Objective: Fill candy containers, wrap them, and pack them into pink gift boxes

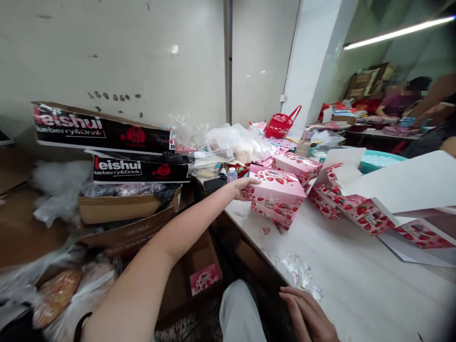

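Below and left of the left fingers, a cardboard carton sits beside the desk with a pink box lying in it. A small bottle stands on the desk just beyond the left fingers.

The left hand grasps the left end of the strawberry box, thumb on its top, the other fingers partly hidden at its side. This box lies right of those fingers, on what looks like a lower box. It seems to be thin, smooth card: probably light if empty, though its contents cannot be told, stiff along the folds, easily dented mid-panel and a little slippery. A grip at the corners, one hand at each end, should suit it best; a one-ended pinch may let it swing.

A rear box stands farther beyond the left fingers. Plastic scraps lie just beyond the right hand, whose fingers are released and loosely stretched, nothing visible in them. Farther right, open boxes raise white flaps that would likely bend; their printed walls look firmer to hold.
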### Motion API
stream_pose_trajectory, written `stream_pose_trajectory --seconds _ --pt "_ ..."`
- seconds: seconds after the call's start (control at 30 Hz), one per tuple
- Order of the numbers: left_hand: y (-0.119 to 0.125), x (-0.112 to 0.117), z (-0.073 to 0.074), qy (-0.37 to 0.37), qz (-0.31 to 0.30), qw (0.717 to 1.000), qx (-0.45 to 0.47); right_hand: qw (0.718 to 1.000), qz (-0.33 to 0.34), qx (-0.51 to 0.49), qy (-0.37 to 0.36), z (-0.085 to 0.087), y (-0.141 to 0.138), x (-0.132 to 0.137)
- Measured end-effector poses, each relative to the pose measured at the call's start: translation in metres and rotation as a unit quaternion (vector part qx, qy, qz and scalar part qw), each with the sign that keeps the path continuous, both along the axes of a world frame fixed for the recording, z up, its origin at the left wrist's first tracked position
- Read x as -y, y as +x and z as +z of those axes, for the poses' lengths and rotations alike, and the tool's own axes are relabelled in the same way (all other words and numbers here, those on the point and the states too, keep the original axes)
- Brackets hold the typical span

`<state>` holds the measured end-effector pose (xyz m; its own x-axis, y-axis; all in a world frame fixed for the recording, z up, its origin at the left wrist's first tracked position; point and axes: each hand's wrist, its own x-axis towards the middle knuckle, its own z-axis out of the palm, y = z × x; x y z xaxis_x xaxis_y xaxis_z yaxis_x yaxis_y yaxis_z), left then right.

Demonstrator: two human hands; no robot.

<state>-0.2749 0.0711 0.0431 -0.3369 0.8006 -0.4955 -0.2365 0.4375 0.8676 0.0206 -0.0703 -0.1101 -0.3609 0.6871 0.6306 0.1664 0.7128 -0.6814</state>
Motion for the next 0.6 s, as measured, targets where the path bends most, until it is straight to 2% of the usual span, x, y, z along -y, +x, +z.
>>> stream_pose_trajectory --seconds 0.1,0.17,0.23,0.3,0.37,0.5,0.6 --pt "0.005 0.037 -0.01 0.028 0.04 0.999 -0.01 0.998 0.044 0.043 0.032 0.005 0.0 0.005" --pt "0.003 0.073 -0.018 0.068 0.075 0.995 -0.022 0.996 0.062 0.057 0.034 0.005 0.001 0.008" --pt "-0.003 0.122 -0.028 0.093 0.103 0.99 0.004 0.996 0.065 0.066 0.02 0.001 0.002 0.012" --pt "-0.011 0.178 -0.04 0.092 0.136 0.984 0.069 0.995 0.067 0.076 -0.002 -0.005 0.0 0.015" --pt "-0.019 0.237 -0.054 0.086 0.194 0.97 0.121 0.993 0.079 0.089 -0.026 -0.01 -0.005 0.02" --pt "-0.039 0.335 -0.09 0.091 0.32 0.936 0.112 0.985 0.132 0.096 -0.054 -0.021 -0.031 0.031" --pt "-0.062 0.381 -0.132 0.067 0.386 0.914 0.1 0.972 0.193 0.115 -0.071 -0.033 -0.067 0.041"
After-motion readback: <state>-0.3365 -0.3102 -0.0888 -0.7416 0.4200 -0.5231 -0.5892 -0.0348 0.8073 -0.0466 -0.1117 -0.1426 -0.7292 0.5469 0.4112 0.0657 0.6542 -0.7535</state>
